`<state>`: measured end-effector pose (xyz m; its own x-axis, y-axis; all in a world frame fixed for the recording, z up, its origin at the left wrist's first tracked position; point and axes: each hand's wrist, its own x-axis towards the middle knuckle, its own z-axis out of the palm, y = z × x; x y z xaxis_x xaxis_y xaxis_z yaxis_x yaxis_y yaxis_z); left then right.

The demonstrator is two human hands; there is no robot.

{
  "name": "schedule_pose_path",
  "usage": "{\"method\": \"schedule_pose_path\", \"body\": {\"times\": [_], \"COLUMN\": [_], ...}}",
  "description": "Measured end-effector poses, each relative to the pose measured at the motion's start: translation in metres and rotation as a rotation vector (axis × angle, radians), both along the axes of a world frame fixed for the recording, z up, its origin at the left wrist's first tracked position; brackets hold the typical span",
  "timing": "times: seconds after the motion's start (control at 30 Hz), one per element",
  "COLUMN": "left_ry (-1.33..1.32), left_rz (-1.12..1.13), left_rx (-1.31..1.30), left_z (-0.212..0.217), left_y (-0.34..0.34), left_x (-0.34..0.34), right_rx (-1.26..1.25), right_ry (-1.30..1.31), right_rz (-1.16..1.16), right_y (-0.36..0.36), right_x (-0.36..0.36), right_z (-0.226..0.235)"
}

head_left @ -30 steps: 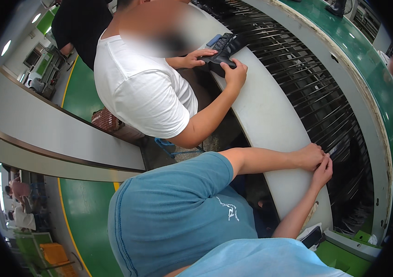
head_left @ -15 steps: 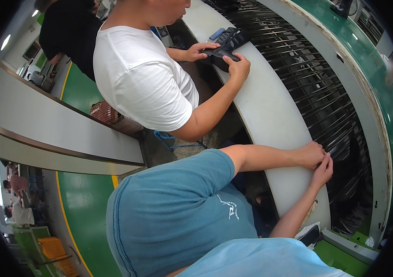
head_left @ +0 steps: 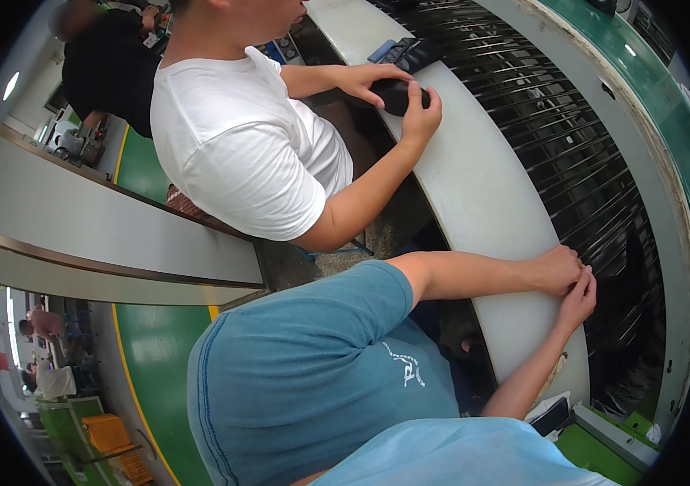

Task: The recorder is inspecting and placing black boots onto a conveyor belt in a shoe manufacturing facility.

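Note:
My left hand [head_left: 557, 270] and right hand [head_left: 578, 298] meet above the inner edge of the white worktop [head_left: 495, 182], beside the rods of a dark roller line. Both have closed, bent fingers, with the fingertips pinched together. What lies between them, if anything, is too small or hidden to make out. Both forearms reach across the worktop, the left from a teal sleeve. Farther along, a co-worker in a white shirt [head_left: 240, 138] holds a rounded black shoe-like piece [head_left: 396, 97] in both hands. Behind it sits another black piece [head_left: 411, 55] with a blue-grey strip.
Dark metal rods [head_left: 551, 134] run alongside the worktop, bounded by a pale curved frame [head_left: 645, 138]. Near my right forearm lies a dark phone-like object [head_left: 551, 416] by a green surface. A grey partition [head_left: 110, 219] stands on the left; an orange crate [head_left: 110, 433] is farther off.
My joined hands have shifted slightly right in the picture, still pinched together. The co-worker has turned the black piece and moved their far hand over it. The view has moved a little.

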<state>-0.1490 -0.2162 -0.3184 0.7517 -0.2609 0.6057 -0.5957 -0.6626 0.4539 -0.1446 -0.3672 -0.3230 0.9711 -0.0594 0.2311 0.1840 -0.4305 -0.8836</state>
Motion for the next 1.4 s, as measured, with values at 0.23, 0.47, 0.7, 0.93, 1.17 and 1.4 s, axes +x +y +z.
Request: {"method": "schedule_pose_path", "body": {"times": [0.23,0.47,0.7,0.93,1.17,1.4], "left_ry": [0.041,0.061,0.124,0.037,0.207,0.202], "left_rz": [0.004,-0.008,0.000,-0.047,-0.021,-0.037], "left_rx": [-0.013,-0.061,-0.149,-0.547,-0.377,-0.348], "left_z": [0.000,-0.004,0.004,0.021,0.024,0.023], "left_y": [-0.001,-0.003,-0.001,0.005,0.007,0.008], "left_x": [0.004,0.008,0.007,0.000,0.000,0.001], "right_rx": [-0.027,-0.033,0.002,0.189,0.165,0.193], "right_ry": [0.005,0.044,0.031,-0.184,-0.148,-0.139], "right_rz": [-0.017,-0.037,-0.036,-0.067,-0.157,-0.132], "right_y": [0.002,0.004,0.006,0.013,0.014,0.021], "right_x": [-0.001,-0.004,-0.004,-0.006,-0.013,-0.017], "right_z": [0.004,0.009,0.008,0.002,0.007,0.016]}}
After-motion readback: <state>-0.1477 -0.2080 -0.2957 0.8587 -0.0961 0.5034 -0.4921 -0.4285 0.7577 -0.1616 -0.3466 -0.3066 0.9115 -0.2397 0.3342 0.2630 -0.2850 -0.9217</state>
